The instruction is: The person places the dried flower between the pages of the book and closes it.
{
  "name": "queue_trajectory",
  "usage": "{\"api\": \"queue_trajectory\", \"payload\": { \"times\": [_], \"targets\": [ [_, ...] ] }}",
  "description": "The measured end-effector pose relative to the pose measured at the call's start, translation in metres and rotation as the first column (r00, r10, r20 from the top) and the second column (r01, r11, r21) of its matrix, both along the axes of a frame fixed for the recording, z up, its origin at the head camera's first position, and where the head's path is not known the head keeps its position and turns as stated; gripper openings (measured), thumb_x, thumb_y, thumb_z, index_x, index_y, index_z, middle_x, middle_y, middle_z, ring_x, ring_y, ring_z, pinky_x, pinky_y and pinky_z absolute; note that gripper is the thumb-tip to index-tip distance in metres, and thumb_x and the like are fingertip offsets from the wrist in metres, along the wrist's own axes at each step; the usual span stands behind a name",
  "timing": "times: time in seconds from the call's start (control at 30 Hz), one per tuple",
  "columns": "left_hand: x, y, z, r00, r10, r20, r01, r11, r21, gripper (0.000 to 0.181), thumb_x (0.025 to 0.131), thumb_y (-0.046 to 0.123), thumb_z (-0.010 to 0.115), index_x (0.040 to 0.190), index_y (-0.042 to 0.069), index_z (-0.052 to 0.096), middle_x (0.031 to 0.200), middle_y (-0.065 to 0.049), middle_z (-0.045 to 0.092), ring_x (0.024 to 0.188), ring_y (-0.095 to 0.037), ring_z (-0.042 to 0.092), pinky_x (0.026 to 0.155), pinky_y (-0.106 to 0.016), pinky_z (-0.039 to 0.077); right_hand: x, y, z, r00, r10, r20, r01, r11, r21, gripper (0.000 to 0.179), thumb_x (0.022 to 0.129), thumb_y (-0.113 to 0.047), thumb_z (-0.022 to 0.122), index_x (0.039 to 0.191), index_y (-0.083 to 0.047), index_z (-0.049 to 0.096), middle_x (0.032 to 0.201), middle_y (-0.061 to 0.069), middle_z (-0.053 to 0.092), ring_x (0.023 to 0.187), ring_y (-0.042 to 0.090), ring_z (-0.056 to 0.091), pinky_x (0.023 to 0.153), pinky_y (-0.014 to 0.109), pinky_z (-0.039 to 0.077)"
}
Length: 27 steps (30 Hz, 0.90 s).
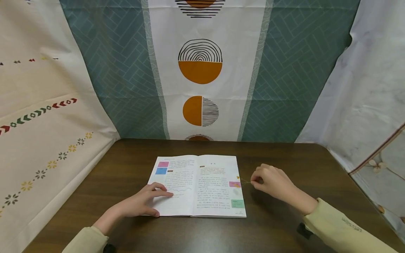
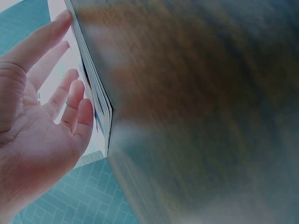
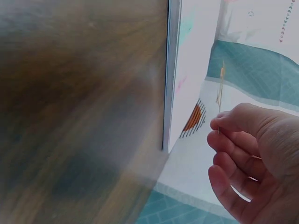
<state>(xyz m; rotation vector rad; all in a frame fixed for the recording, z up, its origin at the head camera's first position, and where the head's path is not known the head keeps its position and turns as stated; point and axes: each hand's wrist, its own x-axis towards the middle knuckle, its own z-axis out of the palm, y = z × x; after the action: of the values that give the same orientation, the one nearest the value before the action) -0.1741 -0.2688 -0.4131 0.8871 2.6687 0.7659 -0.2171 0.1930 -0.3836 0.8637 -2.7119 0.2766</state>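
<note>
An open book lies on the table with printed text on both pages. My left hand rests at the left page's lower left, fingers extended over the paper and thumb by the bottom edge. In the left wrist view, the left hand's fingers lie loosely spread beside the book's page edges. Right of the book, my right hand pinches a thin sprig by its stem between thumb and forefinger. The sprig's yellow tip reaches over the right page's edge; its kind is too small to tell.
The dark wooden table extends around the book. Behind it hangs a green and white patterned cloth. Pale cloths hang at the left and right sides.
</note>
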Motion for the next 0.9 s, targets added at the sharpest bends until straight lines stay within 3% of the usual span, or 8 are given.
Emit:
{"api": "queue_trajectory", "payload": {
  "times": [0.37,0.73,0.9],
  "targets": [
    [-0.001,-0.002,-0.002,1.0,-0.007,-0.014,0.007,1.0,-0.003,0.057,0.08,0.03,0.081,0.133,0.029,0.061,0.132,-0.002,0.048,0.123,-0.032,0.04,0.098,-0.044,0.037,-0.027,-0.034,0.004,0.999,0.028,0.035,-0.028,1.0,0.007,0.004,0.08,-0.017,0.08,0.079,-0.016,0.077,0.072,-0.008,0.067,0.064,0.004,0.043,0.053,0.018,0.036],
    [0.0,0.0,-0.001,0.999,0.018,0.033,-0.018,1.0,-0.004,0.058,0.08,0.03,0.08,0.134,0.031,0.06,0.134,-0.003,0.047,0.125,-0.032,0.038,0.1,-0.052,0.037,-0.056,-0.064,0.004,0.994,0.042,0.1,-0.039,0.999,-0.027,0.004,0.083,-0.016,0.076,0.08,-0.015,0.079,0.075,-0.005,0.072,0.061,0.006,0.046,0.053,0.019,0.037],
    [0.0,0.0,-0.002,1.0,0.006,-0.001,-0.006,1.0,-0.008,0.057,0.08,0.031,0.081,0.134,0.03,0.061,0.133,-0.003,0.048,0.123,-0.032,0.04,0.099,-0.046,0.039,-0.066,-0.077,0.001,0.99,0.033,0.134,-0.027,0.999,-0.044,0.006,0.085,-0.015,0.074,0.081,-0.015,0.079,0.075,-0.005,0.071,0.061,0.006,0.046,0.055,0.02,0.038]
  ]
}}
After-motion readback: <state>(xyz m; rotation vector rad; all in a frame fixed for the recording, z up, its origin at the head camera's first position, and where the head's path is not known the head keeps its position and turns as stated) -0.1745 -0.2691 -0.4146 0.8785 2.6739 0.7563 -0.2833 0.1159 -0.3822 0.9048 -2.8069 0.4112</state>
